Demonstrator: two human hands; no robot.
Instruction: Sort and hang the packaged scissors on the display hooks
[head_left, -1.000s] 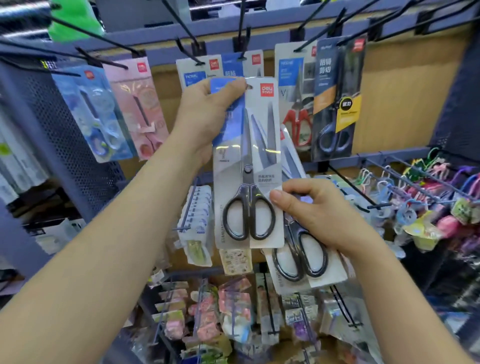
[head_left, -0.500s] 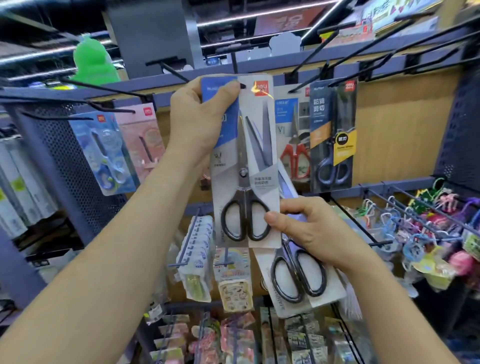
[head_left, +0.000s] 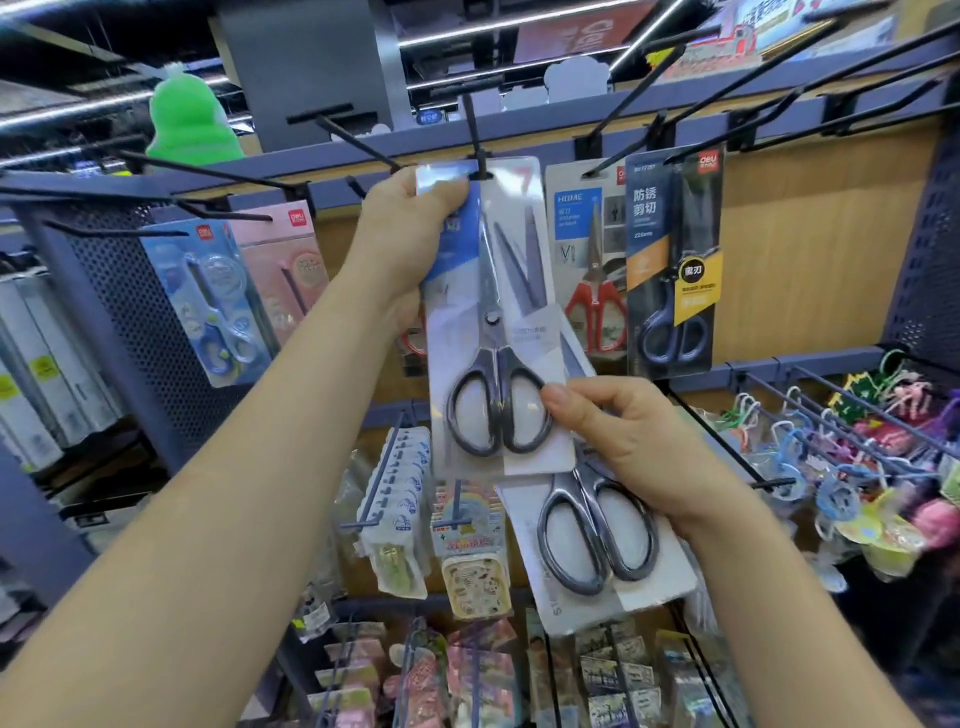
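Left hand (head_left: 410, 234) pinches the top of a black-handled scissors pack (head_left: 493, 322), thumb on the front beside the hang hole, raised to the black display hook (head_left: 475, 140). Right hand (head_left: 623, 441) curls round a second pack (head_left: 597, 545) lower down, thumb on the first pack's bottom corner.

Step in hand: threading the hole onto the hook. The next move likely needs the hole lined up with the hook tip, then a push back along it.

Glare covers the hole; possibly already on, cannot tell. Second pack's top is hidden behind the first. Red-handled pack (head_left: 587, 260) hangs just beside.
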